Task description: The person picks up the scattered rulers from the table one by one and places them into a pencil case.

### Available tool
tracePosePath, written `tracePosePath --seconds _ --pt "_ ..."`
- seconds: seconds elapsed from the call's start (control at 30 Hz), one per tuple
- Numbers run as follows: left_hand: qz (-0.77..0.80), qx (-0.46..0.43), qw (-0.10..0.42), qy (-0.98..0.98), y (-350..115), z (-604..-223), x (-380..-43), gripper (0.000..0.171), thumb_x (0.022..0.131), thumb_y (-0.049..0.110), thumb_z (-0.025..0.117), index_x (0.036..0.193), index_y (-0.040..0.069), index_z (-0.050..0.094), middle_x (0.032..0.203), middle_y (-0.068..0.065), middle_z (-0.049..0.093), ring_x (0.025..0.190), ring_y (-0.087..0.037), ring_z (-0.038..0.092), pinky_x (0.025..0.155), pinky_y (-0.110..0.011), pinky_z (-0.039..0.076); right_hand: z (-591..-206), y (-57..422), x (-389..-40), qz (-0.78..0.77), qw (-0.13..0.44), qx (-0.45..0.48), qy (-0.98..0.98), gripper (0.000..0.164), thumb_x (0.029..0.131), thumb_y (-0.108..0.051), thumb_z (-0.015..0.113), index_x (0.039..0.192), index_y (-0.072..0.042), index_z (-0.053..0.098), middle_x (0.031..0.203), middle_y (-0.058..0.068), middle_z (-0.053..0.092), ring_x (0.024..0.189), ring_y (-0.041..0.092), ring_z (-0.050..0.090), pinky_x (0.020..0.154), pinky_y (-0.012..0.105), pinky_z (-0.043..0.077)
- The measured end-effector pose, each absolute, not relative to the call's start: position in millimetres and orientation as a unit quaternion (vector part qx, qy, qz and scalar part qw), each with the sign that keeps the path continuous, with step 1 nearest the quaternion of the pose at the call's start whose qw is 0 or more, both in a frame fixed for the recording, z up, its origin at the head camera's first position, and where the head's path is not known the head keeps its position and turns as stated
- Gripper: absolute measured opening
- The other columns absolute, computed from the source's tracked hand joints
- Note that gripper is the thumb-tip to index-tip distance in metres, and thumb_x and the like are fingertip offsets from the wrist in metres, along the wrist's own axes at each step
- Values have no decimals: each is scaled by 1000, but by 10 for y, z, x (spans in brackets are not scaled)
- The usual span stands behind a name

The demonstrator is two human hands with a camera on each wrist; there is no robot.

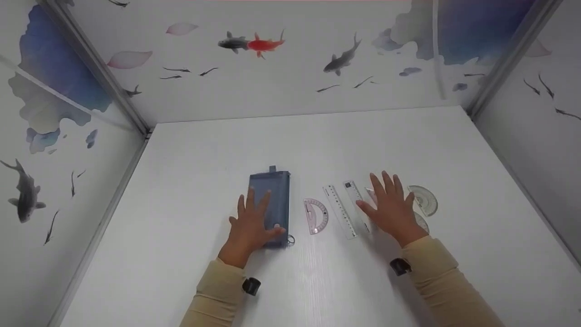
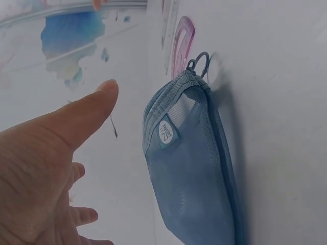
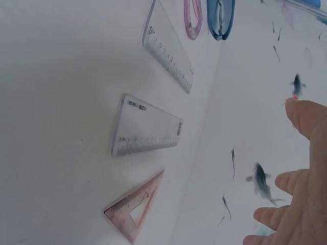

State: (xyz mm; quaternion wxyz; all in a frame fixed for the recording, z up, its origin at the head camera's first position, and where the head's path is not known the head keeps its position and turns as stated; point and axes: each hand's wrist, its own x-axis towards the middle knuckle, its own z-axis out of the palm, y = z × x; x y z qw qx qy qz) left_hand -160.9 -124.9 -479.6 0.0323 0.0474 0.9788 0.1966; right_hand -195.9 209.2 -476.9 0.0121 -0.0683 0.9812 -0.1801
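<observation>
My left hand (image 1: 247,229) is over a blue mesh zip pouch (image 1: 282,195), fingers spread; in the left wrist view the hand is apart from the pouch. The pouch has a small white round label (image 2: 166,132) and a ring (image 1: 291,239) at its near corner. My right hand (image 1: 392,211) hovers with spread fingers above a clear ruler (image 3: 148,127) and a pink set square (image 3: 121,217), partly hiding both in the head view. Another clear ruler (image 1: 341,212) and a pink protractor (image 1: 312,220) lie between the hands. Neither hand holds anything.
Right of my right hand lies a clear protractor (image 1: 425,200), with a second clear protractor (image 1: 422,222) partly hidden by the hand. White panels (image 1: 290,86) painted with fish stand around the white table (image 1: 218,145) at the back and both sides.
</observation>
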Motion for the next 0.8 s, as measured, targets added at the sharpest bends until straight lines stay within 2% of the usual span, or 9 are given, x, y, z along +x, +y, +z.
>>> tracePosePath --seconds 0.27,0.6,0.8 --pt "202 62 42 976 -1241 -4823 -1615 98 74 46 81 153 25 27 159 -19 11 144 -46 11 94 -77 28 -4771 2052 -1970 -180 17 -67 981 84 94 -54 51 154 -8 16 159 24 8 144 46 0 101 77 6" --pt "197 86 56 975 -1255 -4846 -1595 104 63 35 90 150 27 35 158 -19 17 143 -45 15 92 -75 33 -4802 1978 -1986 -191 22 -67 979 83 94 -54 52 154 -9 17 159 23 10 145 44 2 104 75 8" --pt "191 92 70 975 -1251 -4860 -1601 102 61 30 92 149 27 38 157 -19 19 143 -47 14 93 -75 33 -4794 1914 -2012 -188 11 -79 979 82 94 -52 53 154 -8 18 158 23 13 145 43 6 105 73 13"
